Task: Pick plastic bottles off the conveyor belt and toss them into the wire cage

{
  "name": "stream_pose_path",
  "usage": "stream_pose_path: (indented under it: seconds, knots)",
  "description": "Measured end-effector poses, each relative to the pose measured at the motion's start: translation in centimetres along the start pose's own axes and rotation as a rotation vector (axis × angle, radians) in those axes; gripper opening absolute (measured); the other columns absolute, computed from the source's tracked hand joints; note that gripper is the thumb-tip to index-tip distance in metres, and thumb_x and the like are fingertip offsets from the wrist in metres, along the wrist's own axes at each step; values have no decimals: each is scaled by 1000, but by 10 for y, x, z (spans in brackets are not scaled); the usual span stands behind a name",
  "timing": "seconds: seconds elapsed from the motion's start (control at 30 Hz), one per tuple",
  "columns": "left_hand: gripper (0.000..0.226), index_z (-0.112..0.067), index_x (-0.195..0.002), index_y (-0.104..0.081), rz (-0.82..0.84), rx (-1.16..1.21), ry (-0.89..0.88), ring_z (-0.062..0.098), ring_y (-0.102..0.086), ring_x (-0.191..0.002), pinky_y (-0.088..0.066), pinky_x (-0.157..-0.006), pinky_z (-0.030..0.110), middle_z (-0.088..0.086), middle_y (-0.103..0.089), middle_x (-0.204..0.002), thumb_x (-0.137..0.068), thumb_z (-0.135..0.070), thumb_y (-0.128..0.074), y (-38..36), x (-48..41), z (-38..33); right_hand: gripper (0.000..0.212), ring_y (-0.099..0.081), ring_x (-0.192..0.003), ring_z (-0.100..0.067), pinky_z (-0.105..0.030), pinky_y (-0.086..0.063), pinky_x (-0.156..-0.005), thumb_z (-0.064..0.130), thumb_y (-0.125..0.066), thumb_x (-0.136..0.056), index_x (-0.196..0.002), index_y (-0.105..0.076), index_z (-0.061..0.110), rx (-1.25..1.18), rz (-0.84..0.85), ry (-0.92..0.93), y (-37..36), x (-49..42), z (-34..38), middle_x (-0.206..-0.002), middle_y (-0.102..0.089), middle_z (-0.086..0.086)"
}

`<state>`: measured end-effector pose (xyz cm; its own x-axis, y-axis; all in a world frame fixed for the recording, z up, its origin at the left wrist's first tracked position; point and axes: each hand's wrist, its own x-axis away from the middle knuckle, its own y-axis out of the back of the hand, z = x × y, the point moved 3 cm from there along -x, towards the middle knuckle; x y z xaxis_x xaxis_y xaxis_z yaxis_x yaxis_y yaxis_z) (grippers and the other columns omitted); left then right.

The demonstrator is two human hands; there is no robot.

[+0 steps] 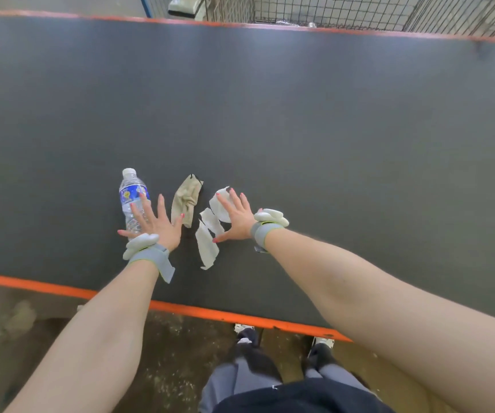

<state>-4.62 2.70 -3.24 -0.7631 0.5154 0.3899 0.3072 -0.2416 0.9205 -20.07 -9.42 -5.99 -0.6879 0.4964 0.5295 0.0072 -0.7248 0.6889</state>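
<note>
Fingers splayed wide, gripping nothing, the left hand (154,223) is hiding the base of a plastic bottle (130,189) lying on the dark conveyor belt (300,114). The right hand (236,217) is overlapping paper scraps (207,248). The wire cage (344,10) beyond is running out of view.

Even dim light, soft blur, wide-angle bowing

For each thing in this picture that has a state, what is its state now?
plastic bottle: lying on the belt, cap on
left hand: open, fingers spread over the bottle
right hand: open, over the paper scraps
beige cloth: crumpled, lying between the hands
paper scraps: torn, lying flat
</note>
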Motion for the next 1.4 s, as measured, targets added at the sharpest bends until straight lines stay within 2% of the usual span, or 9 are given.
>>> stream_pose_path:
  seconds: [0.1, 0.2, 0.43, 0.63, 0.87, 1.03, 1.13, 1.33, 1.4]
  knots:
    - [78, -34, -153, 0, 77, 120, 33, 42, -4, -144, -18, -115, 57, 6, 27, -157, -96, -34, -52, -6, -1, -3, 116, 21, -147, -28, -67, -9, -113, 57, -74, -74, -151, 12, 42, 8, -53, -110, 2, -4, -11, -158, 28, 2]
    - [81, -37, -152, -8, 75, 209, -34, 42, -31, -127, -28, -110, 47, 6, 21, -157, -91, -20, -59, 3, -4, -22, 109, 21, -147, -27, -73, -4, -107, 56, -70, -76, -151, 9, 43, 27, -138, -193, 22, -8, -23, -157, 30, 2]
    - [82, -33, -153, -8, 113, 512, -105, 42, -30, -130, -24, -111, 42, 17, -8, -153, -90, -19, -59, 43, -21, -91, 93, 19, -147, -28, -66, 4, -111, 52, -60, -83, -153, 0, 38, 66, -234, -269, 84, -16, -49, -159, 25, -2]
    - [71, -34, -151, -17, 100, 788, -54, 36, -43, -126, -37, -107, 40, 20, -40, -139, -91, -29, -54, 72, -47, -160, 93, 14, -149, -27, -61, 2, -114, 52, -59, -84, -153, 3, 38, 22, -279, -299, 137, -24, -83, -161, 18, -1]
    - [61, -23, -147, -30, 174, 1097, -24, 28, -44, -129, -39, -105, 33, 8, -42, -144, -93, -33, -55, 101, -103, -279, 95, 12, -149, -26, -59, 1, -115, 53, -59, -85, -152, 7, 40, -85, -299, -363, 211, -69, -143, -162, 14, -2]
    - [73, -16, -153, -10, 199, 1374, -163, 26, -33, -140, -32, -114, 43, 7, -25, -156, -97, -40, -50, 197, -179, -407, 92, 9, -150, -26, -56, -1, -116, 51, -58, -88, -153, 6, 38, -171, -396, -373, 311, -126, -172, -162, 11, -3]
    - [80, -25, -152, 12, 287, 1327, -307, 29, -14, -147, -20, -118, 51, 4, -4, -161, -97, -56, -36, 242, -213, -474, 86, 4, -150, -26, -52, -5, -117, 43, -57, -92, -154, 2, 35, -288, -525, -356, 374, -163, -180, -162, 6, -5]
    - [74, -23, -153, 11, 242, 816, -423, 28, -13, -148, -15, -120, 43, 6, -3, -162, -100, -50, -33, 156, -223, -479, 88, 2, -149, -28, -47, -9, -119, 38, -60, -92, -155, 1, 33, -376, -499, -382, 368, -177, -195, -162, 5, -9]
    - [74, -19, -154, 6, 246, 624, -344, 31, -11, -148, -11, -121, 43, 11, -5, -161, -99, -51, -33, 122, -219, -454, 91, 2, -149, -28, -47, -10, -120, 41, -61, -91, -154, 5, 33, -323, -427, -416, 345, -169, -194, -162, 8, -8]
